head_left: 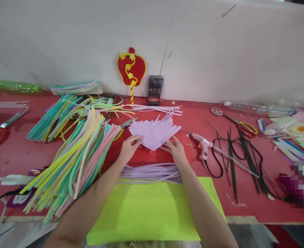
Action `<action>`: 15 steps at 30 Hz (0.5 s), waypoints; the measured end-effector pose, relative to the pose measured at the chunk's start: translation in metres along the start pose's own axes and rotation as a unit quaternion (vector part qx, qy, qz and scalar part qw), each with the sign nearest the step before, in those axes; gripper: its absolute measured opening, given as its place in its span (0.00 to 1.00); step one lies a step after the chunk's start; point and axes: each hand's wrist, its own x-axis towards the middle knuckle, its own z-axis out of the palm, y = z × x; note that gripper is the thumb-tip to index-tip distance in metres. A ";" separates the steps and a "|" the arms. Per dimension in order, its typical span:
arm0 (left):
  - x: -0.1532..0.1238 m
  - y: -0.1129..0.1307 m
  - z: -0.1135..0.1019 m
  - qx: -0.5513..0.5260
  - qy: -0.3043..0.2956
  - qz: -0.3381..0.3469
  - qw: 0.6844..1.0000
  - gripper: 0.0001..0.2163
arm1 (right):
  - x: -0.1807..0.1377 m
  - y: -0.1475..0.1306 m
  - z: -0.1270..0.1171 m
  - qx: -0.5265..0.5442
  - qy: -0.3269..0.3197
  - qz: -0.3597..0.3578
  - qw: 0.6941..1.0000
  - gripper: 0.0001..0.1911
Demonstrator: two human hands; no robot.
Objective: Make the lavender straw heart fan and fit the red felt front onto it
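A heart-shaped piece made of pale purple strips (154,133) lies on a red sheet (147,155) in the middle of the red table (20,151). My left hand (129,148) rests at its left lower edge, fingers curled against the strips. At the right lower edge my right hand (175,148) presses on it with fingers stretched flat. Loose purple strips (152,172) lie just below the red sheet, between my forearms. A yellow-green sheet (147,210) lies nearest to me.
A big pile of pastel strips (74,155) fills the left side. A glue gun (203,144) with black cord, dark green wires (245,158) and yellow-handled scissors (241,124) lie at the right. A red fan ornament (130,70) leans on the wall. Small snips (127,123) lie behind the heart.
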 end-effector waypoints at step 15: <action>-0.001 -0.003 -0.004 0.247 0.060 0.148 0.956 0.14 | -0.006 0.005 0.011 -0.089 0.060 -0.056 0.993 0.35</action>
